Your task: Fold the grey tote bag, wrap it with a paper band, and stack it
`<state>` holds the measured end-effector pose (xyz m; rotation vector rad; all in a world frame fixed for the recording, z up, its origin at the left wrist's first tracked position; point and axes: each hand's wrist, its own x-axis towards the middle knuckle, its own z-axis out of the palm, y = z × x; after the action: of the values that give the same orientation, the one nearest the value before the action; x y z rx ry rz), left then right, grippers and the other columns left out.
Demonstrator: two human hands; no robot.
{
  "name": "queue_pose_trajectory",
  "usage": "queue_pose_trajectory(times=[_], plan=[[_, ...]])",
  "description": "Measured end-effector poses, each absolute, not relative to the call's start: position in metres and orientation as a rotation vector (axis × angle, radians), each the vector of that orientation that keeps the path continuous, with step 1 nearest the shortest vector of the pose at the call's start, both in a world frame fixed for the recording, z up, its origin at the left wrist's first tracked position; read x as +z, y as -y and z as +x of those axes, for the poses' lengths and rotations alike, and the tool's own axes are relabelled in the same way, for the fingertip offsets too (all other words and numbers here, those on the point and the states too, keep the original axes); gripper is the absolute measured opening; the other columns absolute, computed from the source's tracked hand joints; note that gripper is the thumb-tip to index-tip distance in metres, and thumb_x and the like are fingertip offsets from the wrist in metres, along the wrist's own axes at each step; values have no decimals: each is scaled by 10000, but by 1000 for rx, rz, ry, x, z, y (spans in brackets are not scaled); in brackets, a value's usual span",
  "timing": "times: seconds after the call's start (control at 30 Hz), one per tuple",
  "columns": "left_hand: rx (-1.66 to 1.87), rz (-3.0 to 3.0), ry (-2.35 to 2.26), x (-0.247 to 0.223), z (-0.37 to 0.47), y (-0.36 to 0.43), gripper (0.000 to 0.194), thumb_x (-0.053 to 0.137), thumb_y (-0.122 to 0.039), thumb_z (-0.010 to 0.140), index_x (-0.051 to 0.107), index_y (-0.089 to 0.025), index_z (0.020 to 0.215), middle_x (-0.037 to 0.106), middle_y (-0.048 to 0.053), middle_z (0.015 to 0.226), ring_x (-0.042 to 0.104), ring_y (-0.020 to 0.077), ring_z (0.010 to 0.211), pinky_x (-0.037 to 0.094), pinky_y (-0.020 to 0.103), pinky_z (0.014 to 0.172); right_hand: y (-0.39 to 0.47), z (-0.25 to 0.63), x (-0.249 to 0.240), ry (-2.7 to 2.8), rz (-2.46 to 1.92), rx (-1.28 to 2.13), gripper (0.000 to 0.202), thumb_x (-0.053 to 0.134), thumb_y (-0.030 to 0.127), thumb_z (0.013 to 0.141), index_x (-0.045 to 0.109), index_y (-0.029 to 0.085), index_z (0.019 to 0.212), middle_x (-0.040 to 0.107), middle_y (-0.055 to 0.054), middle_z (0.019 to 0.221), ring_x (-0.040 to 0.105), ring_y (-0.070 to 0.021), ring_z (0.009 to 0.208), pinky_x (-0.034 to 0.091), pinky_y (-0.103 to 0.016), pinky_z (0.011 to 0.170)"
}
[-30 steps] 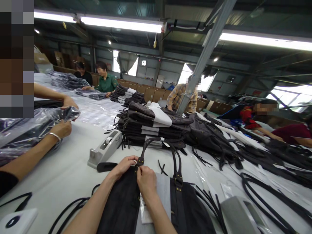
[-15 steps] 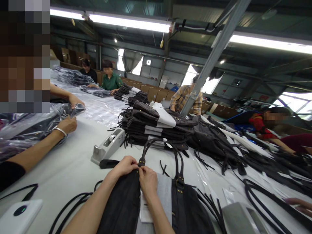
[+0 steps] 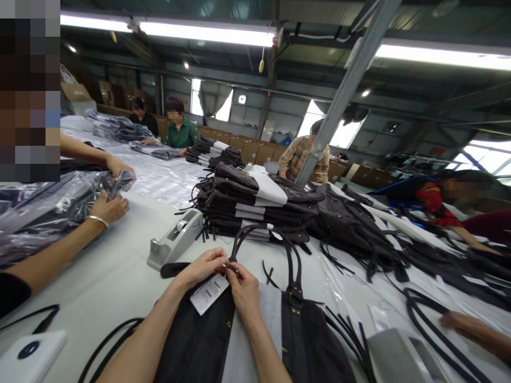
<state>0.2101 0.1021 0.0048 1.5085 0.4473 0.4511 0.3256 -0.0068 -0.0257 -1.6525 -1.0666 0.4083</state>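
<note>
A dark bag (image 3: 191,340) lies in front of me with its handle (image 3: 235,242) standing up and a grey strip (image 3: 268,308) down its middle. My left hand (image 3: 208,264) and my right hand (image 3: 242,287) are closed, fingertips meeting in a pinch at the foot of the handle's left side. From between them a white printed hang tag (image 3: 209,294) lies over the bag's dark cloth. Its string is mostly hidden by my fingers.
Behind the bag are a grey tape dispenser (image 3: 175,239) and a stack of dark bags (image 3: 259,205). Another dispenser (image 3: 405,354) sits at lower right, a white device (image 3: 34,354) at lower left. A co-worker's hands (image 3: 107,205) handle plastic-wrapped goods at left; another hand (image 3: 471,330) reaches in at right.
The white tag has swung from right of the handle's foot, under my right wrist, to the left over the bag. My hands have risen slightly, still pinching. A hand at right has come further in.
</note>
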Motion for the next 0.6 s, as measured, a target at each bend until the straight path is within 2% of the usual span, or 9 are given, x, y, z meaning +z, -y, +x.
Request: queue_pose_trajectory(times=[0.1, 0.27, 0.37, 0.5, 0.6], plan=[[447, 1508, -415, 0, 215, -101, 303, 607, -457, 773, 507, -171, 768, 541, -29, 716, 542, 111, 673, 443, 234, 677, 7, 327, -28, 1082, -1596, 455, 241, 545, 351, 817, 721, 206, 896, 723, -31, 864, 644, -170, 774, 480, -249, 703], [468, 1478, -456, -6, 218, -103, 337, 558, -508, 791, 485, -180, 771, 574, -17, 755, 601, 143, 702, 474, 287, 729, 6, 329, -30, 1006, -1620, 482, 264, 577, 401, 788, 724, 185, 825, 710, -28, 743, 636, -178, 707, 475, -240, 615], [471, 1473, -469, -6, 218, -103, 349, 590, -514, 759, 520, -173, 786, 599, -7, 745, 610, 152, 708, 478, 292, 728, 5, 330, -30, 970, -1616, 518, 288, 593, 428, 765, 730, 178, 804, 697, -28, 688, 621, -177, 661, 459, -236, 557], [450, 1501, -473, -7, 219, -102, 325, 699, -423, 662, 608, -141, 794, 633, 12, 708, 595, 152, 683, 467, 272, 693, 4, 331, -30, 935, -1590, 557, 290, 592, 426, 757, 730, 175, 801, 696, -28, 677, 605, -167, 623, 453, -237, 533], [471, 1533, -491, -9, 221, -105, 271, 697, -382, 654, 636, -131, 736, 632, 11, 662, 569, 140, 640, 448, 254, 648, 4, 331, -30, 931, -1592, 563, 278, 607, 413, 738, 733, 176, 811, 702, -30, 691, 604, -166, 622, 454, -236, 527]])
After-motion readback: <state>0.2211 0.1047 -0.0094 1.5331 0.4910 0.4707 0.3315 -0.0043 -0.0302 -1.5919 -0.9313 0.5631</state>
